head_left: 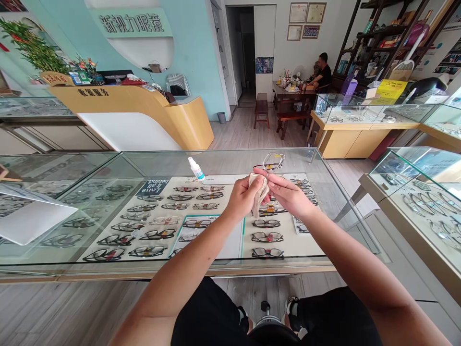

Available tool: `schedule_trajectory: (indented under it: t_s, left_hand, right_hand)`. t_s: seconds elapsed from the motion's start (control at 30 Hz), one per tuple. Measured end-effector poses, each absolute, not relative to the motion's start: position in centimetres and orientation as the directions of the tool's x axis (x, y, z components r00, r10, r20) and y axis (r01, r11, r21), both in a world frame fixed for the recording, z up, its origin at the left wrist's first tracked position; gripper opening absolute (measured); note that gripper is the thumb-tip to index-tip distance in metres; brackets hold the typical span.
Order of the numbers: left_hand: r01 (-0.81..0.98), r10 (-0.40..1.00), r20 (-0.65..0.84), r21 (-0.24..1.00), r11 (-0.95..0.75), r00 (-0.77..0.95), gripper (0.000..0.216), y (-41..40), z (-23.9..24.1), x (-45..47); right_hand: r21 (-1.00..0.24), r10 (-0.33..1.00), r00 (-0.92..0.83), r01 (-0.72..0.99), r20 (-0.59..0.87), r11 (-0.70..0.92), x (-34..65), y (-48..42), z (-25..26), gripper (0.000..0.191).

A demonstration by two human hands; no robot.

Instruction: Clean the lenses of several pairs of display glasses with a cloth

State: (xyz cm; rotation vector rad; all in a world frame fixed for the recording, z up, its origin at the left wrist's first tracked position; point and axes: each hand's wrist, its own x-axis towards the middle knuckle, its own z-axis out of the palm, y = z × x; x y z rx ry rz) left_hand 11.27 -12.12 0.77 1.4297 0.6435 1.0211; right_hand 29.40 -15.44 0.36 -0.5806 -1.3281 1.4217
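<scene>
My left hand (245, 196) and my right hand (290, 196) meet above a glass display counter (108, 166). Both are closed round a beige cloth (260, 192) that wraps part of a pair of clear-framed glasses (272, 161). The lenses stick up above my fingers. A small white spray bottle (196, 168) with a teal label lies on the glass just left of my hands. Inside the counter, several rows of glasses (173, 216) rest on a pale tray.
A white sheet (32, 218) lies on the counter at the left. More glass cases (421, 192) stand to the right. A yellow reception desk (144, 115) is behind. A person (323, 72) sits at a dark table at the back. I sit on a stool (268, 319).
</scene>
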Motion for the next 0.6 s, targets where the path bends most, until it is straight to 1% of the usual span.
schedule_trajectory:
  t_s: [0.13,0.2,0.33,0.43,0.5,0.6]
  left_hand:
    - [-0.163,0.844,0.181,0.980,-0.112,0.505,0.078,-11.9,0.5,11.3]
    - [-0.163,0.832,0.179,0.981,-0.108,0.525,0.077,-11.7,0.4,11.3]
    - [-0.156,0.859,0.210,0.976,-0.153,0.468,0.073,-10.9,0.4,11.1]
    - [-0.176,0.881,0.164,0.980,-0.093,0.443,0.076,-9.9,0.2,10.7]
    - [-0.186,0.915,0.129,0.981,-0.061,0.381,0.079,-8.9,0.1,10.4]
    - [-0.144,0.970,0.091,0.988,-0.059,0.226,0.082,-7.0,0.1,9.3]
  right_hand:
    - [-0.926,0.934,-0.278,-0.360,0.225,0.116,29.3,-15.5,0.7,0.045]
    - [-0.932,0.951,-0.224,-0.340,0.211,0.127,29.4,-15.5,0.9,0.046]
    - [-0.932,0.955,-0.128,-0.288,0.266,0.221,29.9,-15.3,1.2,0.043]
    - [-0.915,0.943,-0.080,-0.279,0.324,0.291,30.3,-15.2,1.6,0.041]
    - [-0.911,0.941,-0.051,-0.274,0.334,0.308,30.5,-15.1,1.8,0.040]
    - [-0.914,0.945,-0.032,-0.267,0.325,0.305,30.9,-14.9,2.0,0.042]
